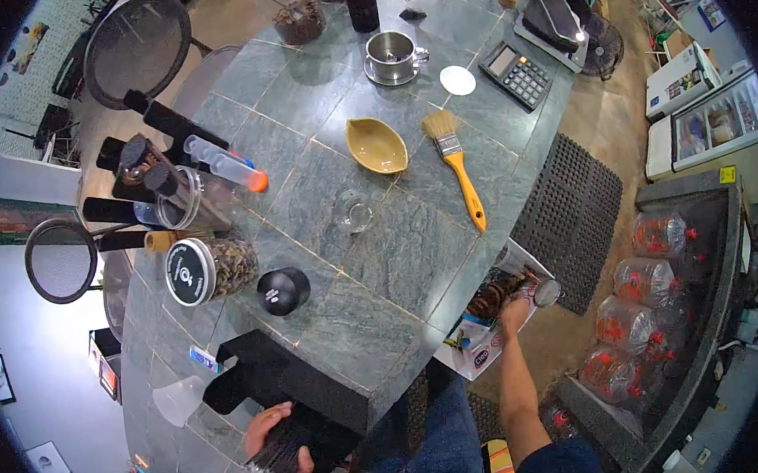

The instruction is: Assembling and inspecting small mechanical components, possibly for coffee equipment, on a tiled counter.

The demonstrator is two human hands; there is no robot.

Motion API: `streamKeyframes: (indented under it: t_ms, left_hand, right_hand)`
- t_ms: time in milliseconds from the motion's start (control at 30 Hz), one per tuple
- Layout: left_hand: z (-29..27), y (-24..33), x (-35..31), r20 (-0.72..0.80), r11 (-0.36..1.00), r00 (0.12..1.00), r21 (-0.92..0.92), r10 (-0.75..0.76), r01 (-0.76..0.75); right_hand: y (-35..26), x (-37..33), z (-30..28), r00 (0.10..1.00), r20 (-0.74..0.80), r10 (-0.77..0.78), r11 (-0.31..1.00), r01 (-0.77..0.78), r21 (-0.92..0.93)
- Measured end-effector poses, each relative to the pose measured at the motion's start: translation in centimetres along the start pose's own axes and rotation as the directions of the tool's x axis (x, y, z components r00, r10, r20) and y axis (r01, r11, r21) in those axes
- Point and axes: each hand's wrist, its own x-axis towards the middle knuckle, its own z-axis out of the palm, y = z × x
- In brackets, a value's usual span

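At the table's lower left, my left hand (269, 430) is closed round a dark, ribbed black object (309, 430), thumb on the near side and fingers on the far side. I cannot make out its kind. It lies against an angular black box-like holder (270, 371) on the table. My right hand (515, 315) reaches down past the table's right edge to an open carton (475, 357) with mixed items in it. Its fingers are bent beside a round-ended, shiny metal or glass item (545, 292). Whether they grip that item is unclear.
On the grey tiled table (381, 263) are a yellow-handled brush (463, 178), an olive dish (376, 145), a small clear glass (354, 212), a black dome-shaped item (283, 291), a jar (210, 270), a metal cup (392, 56) and a calculator (517, 75). Large bottles (626, 318) stand at right.
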Motion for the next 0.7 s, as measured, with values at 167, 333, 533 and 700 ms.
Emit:
streamKeyframes:
  t_ms: [167, 333, 533, 700]
  left_hand:
    - [-1.0, 0.7, 0.4, -0.003, 0.997, 0.997, 0.021, 0.076, -0.076]
    - [-1.3, -0.2, -0.4, 0.038, 0.994, 0.995, -0.073, 0.089, -0.086]
    - [-0.6, -1.8, -1.1, -0.061, 0.949, 0.988, -0.276, 0.141, -0.152]
    - [-0.8, -2.1, -1.0, -0.060, 0.956, 0.970, -0.167, 0.234, -0.241]
  right_hand:
    - [-7.5, -3.4, -9.0, 0.969, -0.244, 0.026, 0.940, 0.059, 0.335]
    - [-12.2, -9.1, -21.5, 0.869, -0.482, -0.116, 0.790, 0.375, 0.486]
    - [-21.8, -19.6, -33.9, 0.875, -0.481, -0.053, 0.475, 0.446, 0.759]
    - [-25.1, -26.1, -37.6, 0.880, -0.441, -0.173, 0.406, 0.472, 0.783]
